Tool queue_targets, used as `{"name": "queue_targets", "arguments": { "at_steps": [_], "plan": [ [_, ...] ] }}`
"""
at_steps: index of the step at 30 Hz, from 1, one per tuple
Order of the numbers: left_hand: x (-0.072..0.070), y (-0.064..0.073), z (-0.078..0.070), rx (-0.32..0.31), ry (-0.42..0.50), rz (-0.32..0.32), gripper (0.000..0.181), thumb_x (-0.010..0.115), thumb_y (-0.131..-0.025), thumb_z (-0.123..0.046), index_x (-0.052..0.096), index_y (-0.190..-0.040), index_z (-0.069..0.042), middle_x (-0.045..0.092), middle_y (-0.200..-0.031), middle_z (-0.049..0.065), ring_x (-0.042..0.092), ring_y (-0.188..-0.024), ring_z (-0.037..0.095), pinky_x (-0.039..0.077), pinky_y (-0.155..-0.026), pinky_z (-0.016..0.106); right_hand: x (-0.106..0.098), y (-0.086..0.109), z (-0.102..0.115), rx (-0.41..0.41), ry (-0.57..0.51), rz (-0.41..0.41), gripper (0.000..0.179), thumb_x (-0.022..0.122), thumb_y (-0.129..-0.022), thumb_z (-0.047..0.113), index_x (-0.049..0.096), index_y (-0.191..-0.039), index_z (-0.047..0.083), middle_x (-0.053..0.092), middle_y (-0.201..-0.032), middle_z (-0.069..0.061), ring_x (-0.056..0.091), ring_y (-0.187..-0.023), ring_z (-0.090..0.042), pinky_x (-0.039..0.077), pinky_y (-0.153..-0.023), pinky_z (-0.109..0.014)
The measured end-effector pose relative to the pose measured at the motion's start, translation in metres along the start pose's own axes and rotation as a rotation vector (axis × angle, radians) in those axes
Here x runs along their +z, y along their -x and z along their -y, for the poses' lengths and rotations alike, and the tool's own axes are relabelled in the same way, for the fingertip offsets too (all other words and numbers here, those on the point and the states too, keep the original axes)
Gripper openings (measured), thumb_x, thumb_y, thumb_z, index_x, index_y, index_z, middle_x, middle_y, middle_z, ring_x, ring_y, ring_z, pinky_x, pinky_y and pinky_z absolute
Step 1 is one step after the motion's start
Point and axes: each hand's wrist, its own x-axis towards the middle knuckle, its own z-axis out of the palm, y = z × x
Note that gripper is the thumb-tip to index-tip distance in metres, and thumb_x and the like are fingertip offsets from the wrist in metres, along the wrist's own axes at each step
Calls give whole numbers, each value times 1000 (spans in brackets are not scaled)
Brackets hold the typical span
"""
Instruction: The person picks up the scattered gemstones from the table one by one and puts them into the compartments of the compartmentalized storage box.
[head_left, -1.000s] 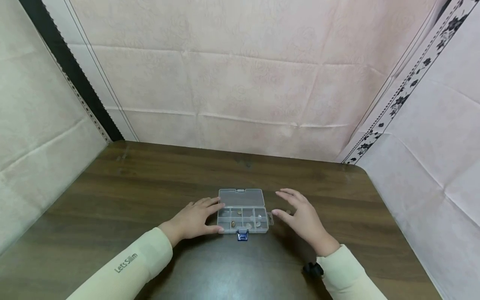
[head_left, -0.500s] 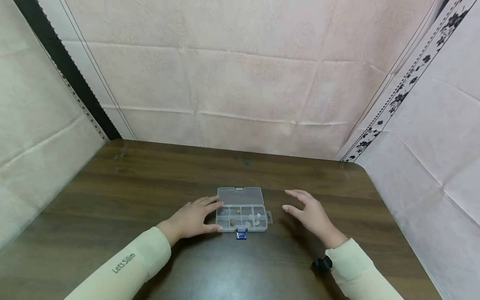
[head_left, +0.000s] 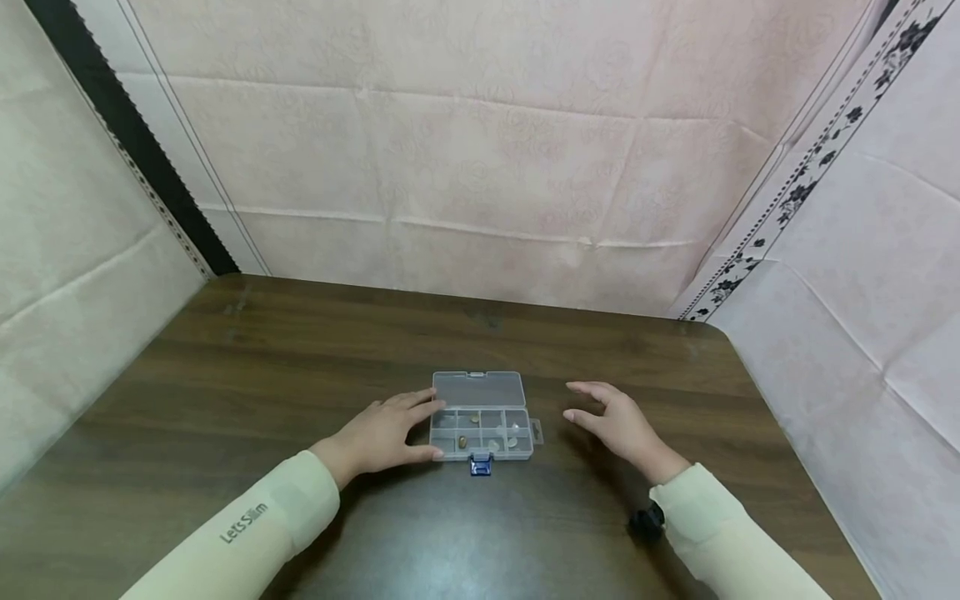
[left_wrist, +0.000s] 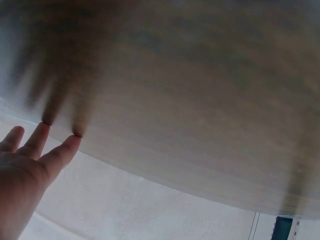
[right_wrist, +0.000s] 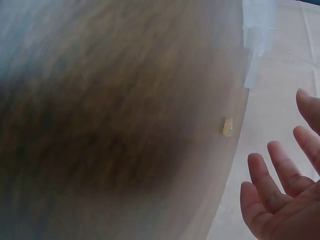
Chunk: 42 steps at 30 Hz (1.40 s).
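Observation:
A clear plastic compartment box lies on the table with its lid folded back, away from me. Small brownish and whitish pieces sit in several compartments; one brown piece is near the front left. A blue clasp hangs at the front edge. My left hand rests against the box's left side, its fingers mostly straight and the thumb by the near corner. To the right of the box, my right hand hovers with fingers spread, holding nothing. The right wrist view shows a small yellowish piece on the table.
The brown wood-grain table reaches back to a pale cloth wall. More cloth hangs at both sides. A clear hanging tab juts from the box's right side. A dark band is on my right wrist.
My right hand has drawn away to the right of the box and then stayed nearly still. The left hand keeps its place at the box. The head view has shifted slightly.

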Motion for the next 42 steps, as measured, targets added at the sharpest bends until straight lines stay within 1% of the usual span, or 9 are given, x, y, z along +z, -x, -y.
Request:
{"name": "queue_targets", "arguments": {
  "at_steps": [7, 13, 18, 25, 28, 35, 42],
  "plan": [
    [-1, 0, -1, -1, 1, 2, 79, 60, -85, -64, 40, -149, -22, 31, -156, 4, 33, -140, 34, 28, -105, 66, -1, -5, -1, 9, 33, 27, 49, 71, -89, 25, 58, -133, 8, 56, -134, -16, 54, -120, -35, 41, -99, -55],
    [-1, -1, -1, 1, -6, 5, 79, 60, -85, -64, 40, -149, -22, 31, -156, 4, 33, -140, 34, 28, -106, 64, -1, -7, -3, 27, 25, 42, 46, 71, -89, 22, 60, -130, 5, 57, -131, -17, 56, -117, -35, 43, -98, -53],
    [-2, -1, -1, 3, -5, 6, 79, 60, -85, -64, 40, -149, -22, 31, -156, 4, 33, -140, 35, 29, -106, 63, 0, -8, -6, 45, 21, 56, 43, 71, -89, 21, 62, -128, 5, 60, -127, -16, 58, -113, -33, 46, -95, -50],
    [-2, -1, -1, -3, -8, 9, 79, 59, -85, -64, 40, -149, -22, 31, -156, 4, 33, -140, 34, 28, -106, 63, 2, -8, -10, 49, 28, 69, 36, 71, -88, 14, 65, -122, 3, 66, -113, -11, 61, -100, -25, 51, -84, -43],
    [-2, -1, -1, 0, -4, 10, 79, 59, -85, -64, 40, -149, -21, 31, -156, 4, 33, -140, 34, 28, -106, 64, 2, -9, -12, 44, 36, 69, 34, 71, -88, 12, 66, -120, 3, 67, -108, -9, 61, -96, -22, 51, -83, -41],
    [-2, -1, 0, 10, 1, 5, 79, 59, -85, -64, 40, -149, -21, 30, -157, 4, 32, -140, 35, 28, -105, 64, 5, -10, -12, 44, 48, 70, 31, 72, -87, 10, 68, -117, 3, 66, -107, -10, 61, -97, -24, 50, -86, -44],
    [-2, 0, 0, 20, 0, -2, 78, 59, -86, -63, 40, -149, -21, 30, -156, 5, 33, -140, 35, 29, -105, 63, 6, -12, -12, 41, 71, 97, 29, 72, -87, 9, 69, -115, 4, 65, -107, -9, 61, -97, -24, 50, -86, -45]
  ]
}}
